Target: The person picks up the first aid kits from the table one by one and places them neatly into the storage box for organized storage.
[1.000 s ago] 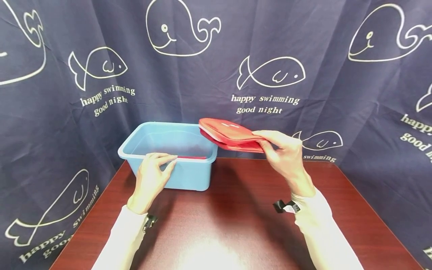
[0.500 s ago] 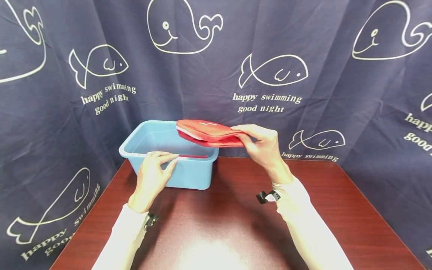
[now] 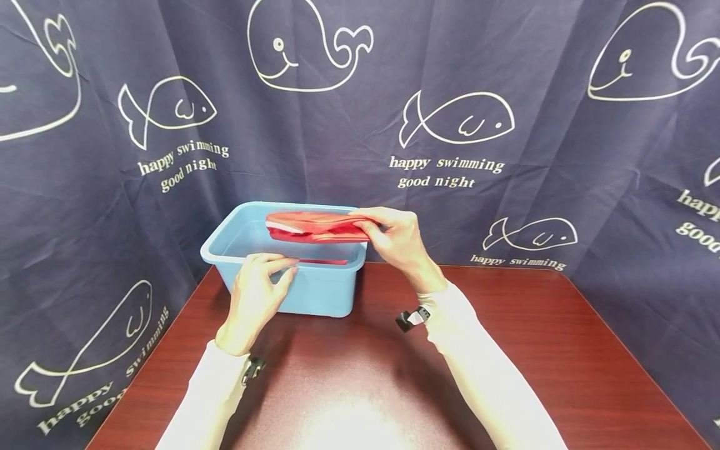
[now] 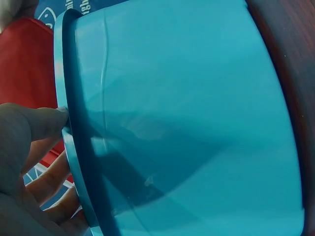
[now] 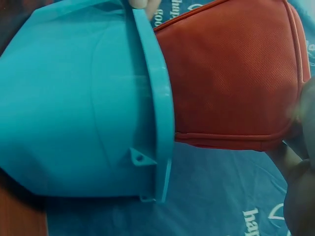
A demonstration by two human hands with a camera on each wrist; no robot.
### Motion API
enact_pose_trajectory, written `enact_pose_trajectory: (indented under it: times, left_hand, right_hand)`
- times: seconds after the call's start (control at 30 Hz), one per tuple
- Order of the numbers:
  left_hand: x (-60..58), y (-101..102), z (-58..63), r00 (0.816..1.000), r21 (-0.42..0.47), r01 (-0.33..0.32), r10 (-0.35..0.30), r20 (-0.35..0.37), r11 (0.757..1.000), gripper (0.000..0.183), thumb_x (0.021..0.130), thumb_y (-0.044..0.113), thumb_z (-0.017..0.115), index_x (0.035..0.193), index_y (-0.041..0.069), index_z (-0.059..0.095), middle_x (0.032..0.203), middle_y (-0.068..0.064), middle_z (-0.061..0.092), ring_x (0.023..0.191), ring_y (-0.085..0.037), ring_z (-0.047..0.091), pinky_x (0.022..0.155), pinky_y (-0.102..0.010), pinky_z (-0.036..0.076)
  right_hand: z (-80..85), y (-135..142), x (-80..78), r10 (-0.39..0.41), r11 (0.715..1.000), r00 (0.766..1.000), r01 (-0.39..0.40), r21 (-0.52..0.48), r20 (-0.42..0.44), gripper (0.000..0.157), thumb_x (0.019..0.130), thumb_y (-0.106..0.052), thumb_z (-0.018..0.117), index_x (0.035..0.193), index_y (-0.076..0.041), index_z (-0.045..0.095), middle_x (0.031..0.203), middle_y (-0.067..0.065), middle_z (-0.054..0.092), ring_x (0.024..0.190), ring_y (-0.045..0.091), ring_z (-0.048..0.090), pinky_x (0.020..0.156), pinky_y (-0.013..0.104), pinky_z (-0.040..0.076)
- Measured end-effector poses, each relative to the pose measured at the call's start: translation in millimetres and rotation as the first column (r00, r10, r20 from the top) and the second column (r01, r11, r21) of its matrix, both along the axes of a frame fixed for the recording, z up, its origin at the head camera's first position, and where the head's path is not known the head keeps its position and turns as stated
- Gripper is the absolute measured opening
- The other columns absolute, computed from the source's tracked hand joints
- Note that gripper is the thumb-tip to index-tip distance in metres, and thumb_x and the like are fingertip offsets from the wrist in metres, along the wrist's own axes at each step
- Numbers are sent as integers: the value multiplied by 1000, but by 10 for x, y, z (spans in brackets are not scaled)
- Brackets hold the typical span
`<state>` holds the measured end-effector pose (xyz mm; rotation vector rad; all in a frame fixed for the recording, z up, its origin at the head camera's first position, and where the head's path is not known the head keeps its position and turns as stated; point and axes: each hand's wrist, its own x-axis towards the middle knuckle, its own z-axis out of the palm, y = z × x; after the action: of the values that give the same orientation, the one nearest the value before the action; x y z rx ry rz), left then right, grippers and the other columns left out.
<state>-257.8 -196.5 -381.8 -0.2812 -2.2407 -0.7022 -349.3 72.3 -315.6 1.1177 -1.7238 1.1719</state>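
A light blue plastic bin (image 3: 320, 290) stands at the back left of the table. My left hand (image 3: 253, 303) pinches its front rim, thumb outside and fingers over the inner side, as the left wrist view (image 4: 37, 142) also shows. Above the bin's opening hangs a red zippered pouch (image 3: 317, 230) with a pale inner edge showing at its left end. My right hand (image 3: 396, 244) pinches the pouch by its right end; in the right wrist view the red pouch (image 5: 231, 78) lies beyond the rim. A thin red edge (image 3: 323, 262) shows inside the front wall; what it belongs to is hidden.
The brown wooden table (image 3: 506, 350) extends in front and to the right. A dark blue curtain (image 3: 337, 144) with white fish and whale drawings hangs close behind the bin and along both sides.
My right hand has moved left with the red pouch, from beside the bin's right end to over its opening. The pouch now looks flatter, seen more edge-on. My left hand stays on the rim.
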Motion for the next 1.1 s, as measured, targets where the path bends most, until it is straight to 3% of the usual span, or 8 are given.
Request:
enact_pose_trajectory:
  times: [0.27, 0.5, 0.83, 1.1]
  left_hand:
    - [6, 23, -11, 1000, 1, 1, -1, 4, 1000, 17, 88, 21, 80, 105, 17, 84, 104, -4, 77, 108, -29, 64, 93, -48, 51]
    - [-2, 3, 0, 1000, -8, 2, -2, 13, 1000, 18, 89, 22, 79, 106, 19, 84, 105, -2, 77, 108, -28, 63, 93, -47, 51]
    - [7, -28, -13, 1000, -6, 2, -2, 23, 1000, 19, 90, 23, 78, 108, 19, 84, 108, -2, 77, 109, -28, 63, 93, -47, 50]
    - [-3, -29, -19, 1000, -13, 19, -19, -3, 1000, 20, 89, 20, 80, 108, 17, 84, 106, -4, 77, 107, -29, 64, 93, -47, 50]
  right_hand:
    - [-109, -150, -60, -30, 999, 992, 24, 48, 124, 15, 87, -9, 83, 101, -15, 84, 91, -1, 79, 79, 12, 72, 77, 22, 56]
    - [-145, -218, -120, -104, 990, 976, 84, 109, 193, 16, 89, -11, 80, 100, -22, 84, 90, -7, 78, 75, 7, 67, 72, 33, 57]
    - [-147, -398, -143, -146, 982, 965, 115, 153, 217, 14, 89, -13, 80, 101, -19, 84, 95, -4, 79, 81, 8, 71, 77, 27, 57]
    - [-9, -581, -190, -167, 976, 969, 137, 169, 184, 14, 90, -15, 80, 103, -17, 84, 92, -3, 79, 79, 11, 71, 75, 28, 57]
